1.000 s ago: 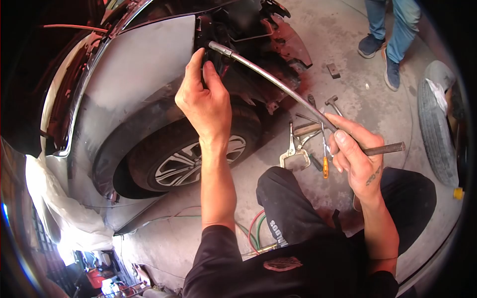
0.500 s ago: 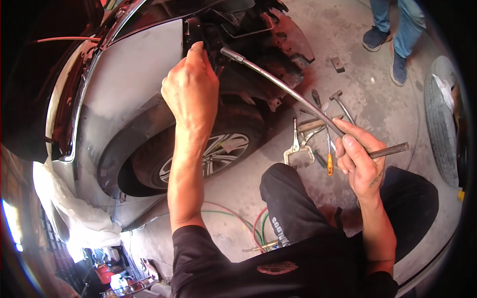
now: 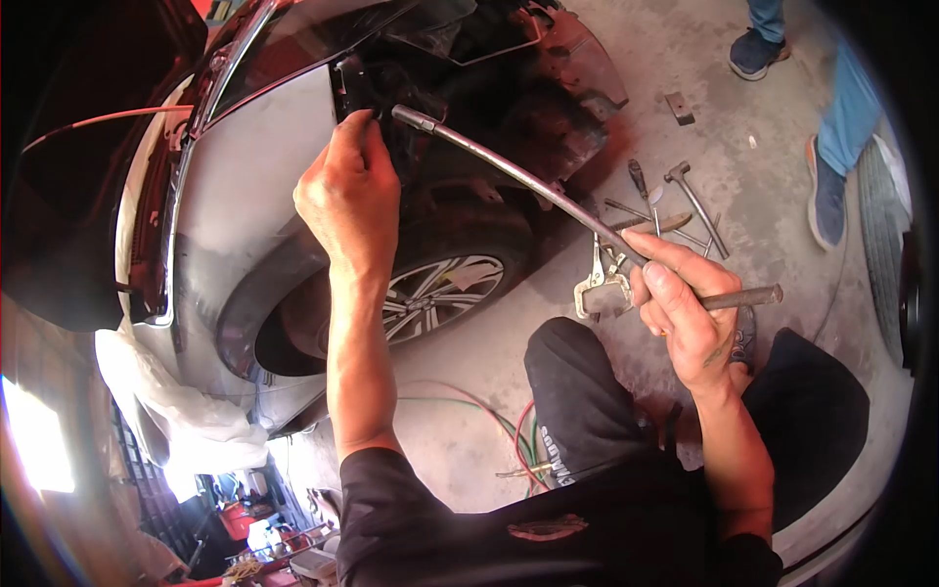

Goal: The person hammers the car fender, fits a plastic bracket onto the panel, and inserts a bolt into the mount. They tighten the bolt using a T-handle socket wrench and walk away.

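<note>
While my right hand (image 3: 690, 308) grips the metal bar (image 3: 533, 186), my left hand (image 3: 352, 196) is bunched beside its far end

As the bar slants across the middle of the frame, its thicker end sits at upper centre and its plain end at centre right, beyond my grip. My right fingers are wrapped round it near that plain end, the index finger laid along the shaft. My left fingertips are drawn narrowly together near the thicker end; I cannot tell whether anything is pinched between them, or whether they touch the dark bodywork behind.

A grey fender panel (image 3: 264, 166) spreads across the upper left, and a wheel (image 3: 416, 311) shows at the centre, partly behind my left forearm (image 3: 364, 362). On the concrete floor (image 3: 469, 377), right of centre, a C-shaped clamp (image 3: 598, 282) lies near my right hand in view, with a hammer (image 3: 702, 207) and a dark-handled screwdriver (image 3: 638, 176) higher up. At upper right stands a person (image 3: 849, 122) in blue jeans, beside a tyre (image 3: 882, 235) at the right edge. Red and green hoses (image 3: 518, 437) curl at lower centre; white sheeting (image 3: 186, 406) hangs at lower left.
</note>
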